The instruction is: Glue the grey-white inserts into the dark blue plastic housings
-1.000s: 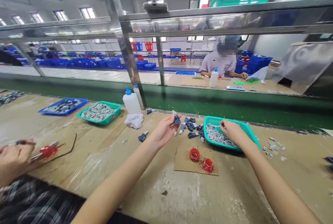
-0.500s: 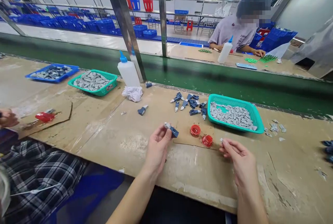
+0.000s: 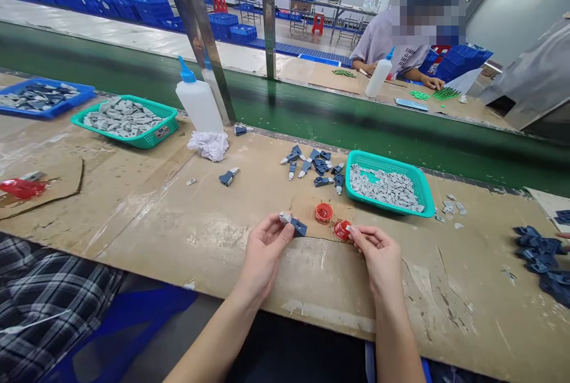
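Small blue plastic clip point(image 3: 297, 226) with a grey tip is gripped in left hand point(image 3: 262, 249), low over scuffed tabletop point(image 3: 214, 234). Right hand point(image 3: 376, 252) is pinched shut against round red cap point(image 3: 342, 230); contents too small to tell. Teal mesh basket point(image 3: 392, 161) is set well behind.

White squeeze bottle point(image 3: 198, 104) upright beside crumpled rag point(image 3: 208, 145); teal basket point(image 3: 378, 162) of grey pieces point(image 3: 387, 188), apparently metal; blue tray point(image 3: 73, 103) far left.
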The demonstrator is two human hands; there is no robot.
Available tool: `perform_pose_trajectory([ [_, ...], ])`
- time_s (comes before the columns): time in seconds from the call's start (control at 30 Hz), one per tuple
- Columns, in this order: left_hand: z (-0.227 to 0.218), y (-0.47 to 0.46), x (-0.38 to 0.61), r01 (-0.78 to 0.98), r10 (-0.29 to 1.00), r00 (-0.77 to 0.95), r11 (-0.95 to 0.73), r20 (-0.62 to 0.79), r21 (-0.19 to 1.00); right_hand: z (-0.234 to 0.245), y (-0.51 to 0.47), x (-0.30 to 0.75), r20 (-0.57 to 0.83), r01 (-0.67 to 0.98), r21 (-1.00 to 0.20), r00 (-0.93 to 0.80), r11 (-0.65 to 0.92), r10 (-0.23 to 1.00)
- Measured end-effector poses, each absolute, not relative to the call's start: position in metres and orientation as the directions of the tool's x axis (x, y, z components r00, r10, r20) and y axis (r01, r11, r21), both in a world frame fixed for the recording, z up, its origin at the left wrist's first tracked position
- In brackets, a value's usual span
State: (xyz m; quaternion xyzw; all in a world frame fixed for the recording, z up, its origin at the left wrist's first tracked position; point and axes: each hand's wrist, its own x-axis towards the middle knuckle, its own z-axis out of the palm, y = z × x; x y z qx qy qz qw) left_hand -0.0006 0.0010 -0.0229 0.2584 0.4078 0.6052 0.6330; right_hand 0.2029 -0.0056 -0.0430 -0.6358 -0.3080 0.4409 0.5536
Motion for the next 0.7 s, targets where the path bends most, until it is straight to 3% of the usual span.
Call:
perform_pose_trajectory([
  [0.33,-0.025,-0.012,0.017,-0.475,0.98,0.021,0.182,-0.196,0.861,-0.033,-0.014,0.204,-0.221,-0.169,-0.972,0.425,-0.163,0.878],
  [0.7,-0.019,-0.015,0.033,-0.302,1.0,0.006,0.007,-0.006,0.953,0.008,-0.041,0.175,-0.103,-0.112,-0.99,0.22,-0.079,0.97],
])
